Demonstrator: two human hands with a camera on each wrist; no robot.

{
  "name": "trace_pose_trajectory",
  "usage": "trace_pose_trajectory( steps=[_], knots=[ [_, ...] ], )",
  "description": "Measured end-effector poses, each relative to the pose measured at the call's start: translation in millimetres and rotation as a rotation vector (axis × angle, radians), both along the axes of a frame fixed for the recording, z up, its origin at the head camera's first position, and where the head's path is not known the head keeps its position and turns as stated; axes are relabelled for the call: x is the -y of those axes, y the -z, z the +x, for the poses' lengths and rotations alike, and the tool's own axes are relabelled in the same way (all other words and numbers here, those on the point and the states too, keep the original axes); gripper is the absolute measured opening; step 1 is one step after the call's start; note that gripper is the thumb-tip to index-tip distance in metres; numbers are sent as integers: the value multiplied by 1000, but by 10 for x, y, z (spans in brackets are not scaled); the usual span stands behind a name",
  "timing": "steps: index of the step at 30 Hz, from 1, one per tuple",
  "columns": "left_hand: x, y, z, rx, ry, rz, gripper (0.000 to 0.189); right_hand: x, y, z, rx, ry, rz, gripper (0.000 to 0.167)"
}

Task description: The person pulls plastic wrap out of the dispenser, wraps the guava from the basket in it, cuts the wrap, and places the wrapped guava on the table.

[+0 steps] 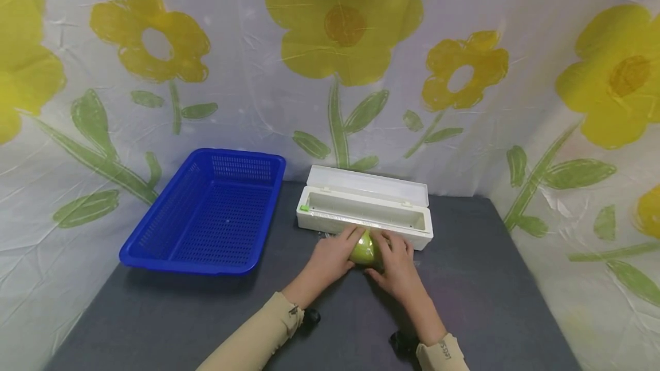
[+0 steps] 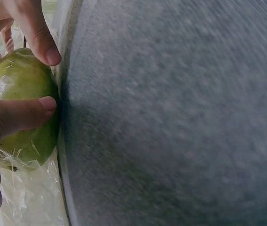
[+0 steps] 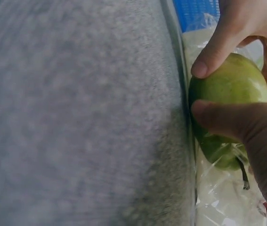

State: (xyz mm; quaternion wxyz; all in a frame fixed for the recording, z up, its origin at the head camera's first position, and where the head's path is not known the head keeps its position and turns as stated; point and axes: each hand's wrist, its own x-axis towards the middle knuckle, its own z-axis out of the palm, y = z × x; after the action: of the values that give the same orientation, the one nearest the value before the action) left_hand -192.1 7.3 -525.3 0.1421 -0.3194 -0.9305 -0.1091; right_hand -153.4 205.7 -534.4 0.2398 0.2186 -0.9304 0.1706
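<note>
A green pear (image 1: 364, 249) with a dark stem lies on its side against the front of a white cling film dispenser (image 1: 363, 220). Clear cling film (image 2: 32, 190) wraps around the fruit and spreads in creases past both its ends. My left hand (image 1: 330, 253) grips the pear from the left, its thumb (image 2: 25, 115) across the near side. From the right, my right hand (image 1: 398, 268) holds the same pear, with its thumb (image 3: 227, 118) pressed on the skin and fingers over the top. The fingers' far ends are partly hidden behind the fruit.
The dispenser's lid (image 1: 368, 184) stands open at the back, and a small green slider (image 1: 305, 208) sits at its left end. A blue plastic basket (image 1: 258, 245) is on the dark table (image 1: 330, 336) to the left. A flowered curtain (image 1: 247, 107) surrounds the table.
</note>
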Motion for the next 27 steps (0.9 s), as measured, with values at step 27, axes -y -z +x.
trace_pose_trajectory(
  steps=[27],
  knots=[
    [215,111,-13,-75,20,28,71,-86,27,-18,38,1,26,86]
  ],
)
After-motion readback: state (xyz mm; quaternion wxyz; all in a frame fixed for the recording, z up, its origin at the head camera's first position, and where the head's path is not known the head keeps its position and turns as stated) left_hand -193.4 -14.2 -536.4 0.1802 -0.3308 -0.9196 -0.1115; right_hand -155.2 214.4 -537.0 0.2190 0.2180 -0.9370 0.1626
